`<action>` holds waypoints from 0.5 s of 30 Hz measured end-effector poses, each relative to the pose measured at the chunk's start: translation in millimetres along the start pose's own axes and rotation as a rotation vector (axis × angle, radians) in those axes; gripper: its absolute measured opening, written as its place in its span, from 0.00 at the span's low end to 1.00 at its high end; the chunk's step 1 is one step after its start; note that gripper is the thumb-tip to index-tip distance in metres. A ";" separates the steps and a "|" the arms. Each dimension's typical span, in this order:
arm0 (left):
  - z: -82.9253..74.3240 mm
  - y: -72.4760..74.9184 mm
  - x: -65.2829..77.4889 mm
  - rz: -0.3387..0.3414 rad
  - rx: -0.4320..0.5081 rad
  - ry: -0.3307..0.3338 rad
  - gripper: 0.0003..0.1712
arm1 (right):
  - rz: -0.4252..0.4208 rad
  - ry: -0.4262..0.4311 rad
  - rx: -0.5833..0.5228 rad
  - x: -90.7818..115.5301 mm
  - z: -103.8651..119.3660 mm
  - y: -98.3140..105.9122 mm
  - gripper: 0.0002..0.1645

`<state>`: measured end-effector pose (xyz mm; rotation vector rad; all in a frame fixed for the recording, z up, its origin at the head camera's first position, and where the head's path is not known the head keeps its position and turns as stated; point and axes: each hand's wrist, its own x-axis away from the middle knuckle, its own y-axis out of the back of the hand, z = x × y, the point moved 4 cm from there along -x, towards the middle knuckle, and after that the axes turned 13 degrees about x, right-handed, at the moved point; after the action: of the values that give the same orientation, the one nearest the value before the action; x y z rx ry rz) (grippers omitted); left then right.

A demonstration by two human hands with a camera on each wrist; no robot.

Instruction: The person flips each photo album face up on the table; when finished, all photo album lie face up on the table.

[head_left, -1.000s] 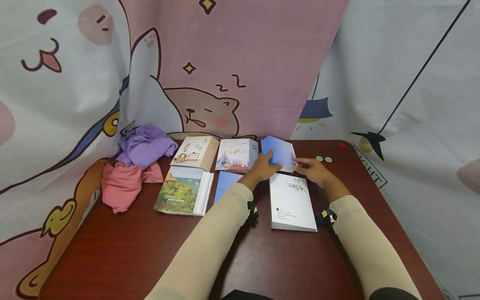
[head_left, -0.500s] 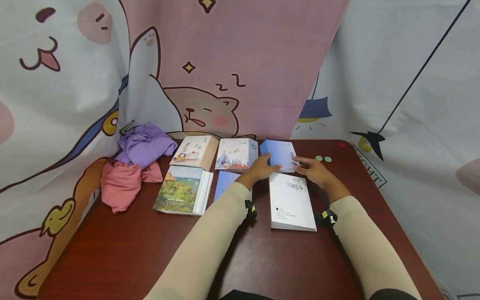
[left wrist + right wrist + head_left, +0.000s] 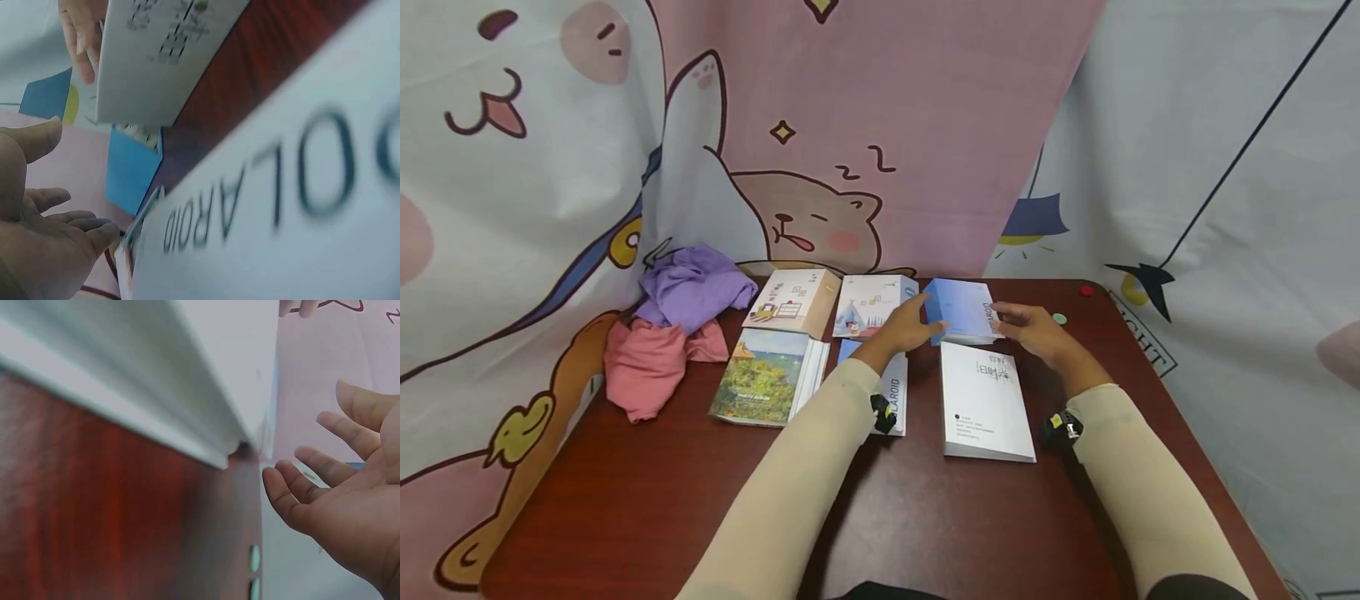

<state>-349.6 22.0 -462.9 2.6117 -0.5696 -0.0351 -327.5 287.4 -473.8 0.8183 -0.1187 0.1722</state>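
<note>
A blue book [image 3: 964, 308] with POLAROID lettering along its white edge lies at the back of the table. My left hand [image 3: 901, 329] hovers at its left side, thumb and fingers spread; the left wrist view shows this hand [image 3: 50, 231] holding nothing. On the book's right side is my right hand [image 3: 1037, 335], its fingertips close to the edge. In the right wrist view that hand's fingers [image 3: 331, 465] are loosely extended and grip nothing. A white book [image 3: 987, 404] lies just in front. Under my left forearm, a second POLAROID book [image 3: 892, 392] is partly hidden.
Left of the hands lie a white book with a tent picture [image 3: 872, 304], a cream book [image 3: 790, 302] and a landscape-covered album [image 3: 763, 375]. Purple cloth [image 3: 696, 283] and pink cloth [image 3: 647, 367] are heaped at far left. A green disc [image 3: 1059, 318] and red disc [image 3: 1086, 290] sit at back right.
The blue book, tilted a second ago, has settled flat in the back row. My left hand has drawn slightly left, and my right hand has shifted a little to the right.
</note>
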 end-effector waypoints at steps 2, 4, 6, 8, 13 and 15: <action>1.4 7.0 2.0 -0.007 0.003 -0.002 0.48 | 0.001 0.021 0.007 -1.3 5.7 1.1 0.36; 2.5 13.5 3.7 -0.011 0.009 -0.007 0.49 | 0.007 0.044 0.037 -1.9 13.2 1.1 0.36; 3.4 19.5 4.8 -0.010 0.002 -0.021 0.49 | 0.017 0.059 0.075 -3.3 21.3 0.1 0.37; 4.5 25.4 6.2 -0.014 0.003 -0.033 0.49 | 0.029 0.076 0.106 -5.2 31.1 -2.5 0.37; 8.1 41.8 9.3 -0.039 -0.033 -0.048 0.49 | 0.027 0.140 0.140 -13.6 58.4 -9.3 0.37; 10.1 48.5 10.1 -0.048 -0.052 -0.049 0.49 | 0.029 0.159 0.149 -16.5 69.0 -11.9 0.37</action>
<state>-360.4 -25.6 -449.6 2.5796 -0.5155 -0.1286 -343.9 226.9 -438.3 0.9479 0.0327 0.2749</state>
